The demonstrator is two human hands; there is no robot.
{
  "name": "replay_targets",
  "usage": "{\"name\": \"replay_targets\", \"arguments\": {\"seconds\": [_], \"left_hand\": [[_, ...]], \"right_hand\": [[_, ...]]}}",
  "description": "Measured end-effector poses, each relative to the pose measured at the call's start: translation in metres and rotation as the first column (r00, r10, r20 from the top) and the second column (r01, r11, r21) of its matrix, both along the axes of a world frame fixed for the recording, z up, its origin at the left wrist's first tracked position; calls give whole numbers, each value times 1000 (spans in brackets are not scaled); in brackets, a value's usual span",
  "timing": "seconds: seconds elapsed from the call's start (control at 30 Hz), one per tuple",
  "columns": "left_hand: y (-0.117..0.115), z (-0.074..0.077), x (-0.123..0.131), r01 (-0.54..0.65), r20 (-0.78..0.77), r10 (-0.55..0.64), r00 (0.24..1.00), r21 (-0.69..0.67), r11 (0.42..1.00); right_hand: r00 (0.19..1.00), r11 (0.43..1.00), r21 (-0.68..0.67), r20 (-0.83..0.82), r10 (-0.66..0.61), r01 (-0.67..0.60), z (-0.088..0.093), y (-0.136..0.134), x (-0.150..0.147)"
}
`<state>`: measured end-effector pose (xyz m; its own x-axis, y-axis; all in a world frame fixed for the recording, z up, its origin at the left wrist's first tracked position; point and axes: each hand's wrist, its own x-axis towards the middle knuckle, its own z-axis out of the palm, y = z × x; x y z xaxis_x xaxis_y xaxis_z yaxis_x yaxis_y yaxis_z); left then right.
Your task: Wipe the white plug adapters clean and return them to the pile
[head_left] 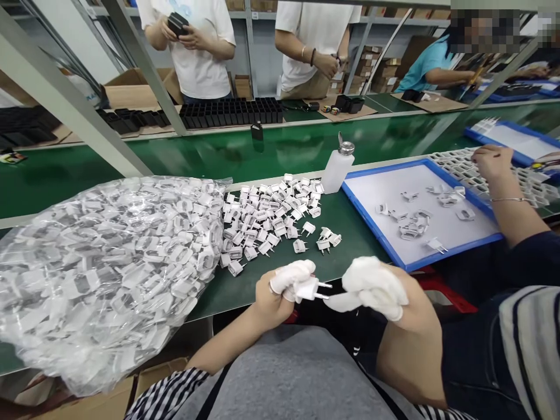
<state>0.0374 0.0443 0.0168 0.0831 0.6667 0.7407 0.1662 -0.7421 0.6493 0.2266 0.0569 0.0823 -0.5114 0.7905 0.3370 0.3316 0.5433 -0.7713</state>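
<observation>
My left hand (pixel 277 291), with white covers on its fingers, is closed around a white two-pin plug housing (pixel 307 288), its metal pins pointing right. Close beside the pins, my right hand (pixel 406 294) grips a bunched white cloth (pixel 371 286), which hides most of its fingers. One cloth corner hangs near the pin tips; whether they touch I cannot tell. On the green bench beyond lies a heap of similar plug housings (pixel 266 219), with a few loose ones (pixel 326 238) nearer to me.
A large clear bag (pixel 109 262) full of plug housings fills the left. A pump bottle (pixel 338 166) stands behind the heap. At right is a blue-rimmed tray (pixel 371 224) with several housings, and a neighbour's hand (pixel 492 160) beyond it. Co-workers stand across the green conveyor (pixel 210 154).
</observation>
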Motion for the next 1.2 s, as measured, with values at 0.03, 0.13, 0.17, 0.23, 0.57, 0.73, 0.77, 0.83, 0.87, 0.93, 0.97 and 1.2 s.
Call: {"name": "replay_targets", "arguments": {"seconds": [0.03,0.13,0.17,0.23,0.57,0.73,0.77,0.83,0.87,0.93,0.97,1.2], "left_hand": [[-1,-1,0,45,90,-36,995,-99,994],[-4,-2,-1,197,307,-110,945,-268,943],[-4,-1,0,224,358,-111,927,-291,930],[-5,1,1,258,437,-107,893,-303,917],[-9,14,1,298,556,8,831,-458,837],[-5,20,3,533,699,-12,715,-534,656],[-4,20,3,584,723,-17,690,-544,602],[-2,19,2,657,754,-7,657,-568,495],[-2,19,1,679,761,2,649,-581,449],[0,19,0,698,759,18,651,-608,377],[0,19,-1,705,758,17,652,-615,353],[0,17,-1,767,781,16,625,-617,175]], "right_hand": [[987,989,-15,-70,-145,145,-3,-3,-2],[893,910,-105,-178,-414,401,-11,-11,-11],[887,905,-132,-184,-423,404,-12,-13,-15],[918,928,-154,-160,-363,340,-12,-16,-21],[986,987,-5,-54,-160,160,-3,-18,-37],[944,956,-42,-154,-292,289,-11,-17,-45],[924,940,-35,-171,-341,341,-13,-16,-46],[888,913,41,-252,-384,406,-17,-14,-48],[885,908,102,-288,-365,407,-19,-13,-48],[931,925,224,-273,-241,306,-20,-9,-48],[962,944,254,-225,-152,209,-19,-8,-47],[982,977,106,-30,187,-183,-15,-1,-33]]}}
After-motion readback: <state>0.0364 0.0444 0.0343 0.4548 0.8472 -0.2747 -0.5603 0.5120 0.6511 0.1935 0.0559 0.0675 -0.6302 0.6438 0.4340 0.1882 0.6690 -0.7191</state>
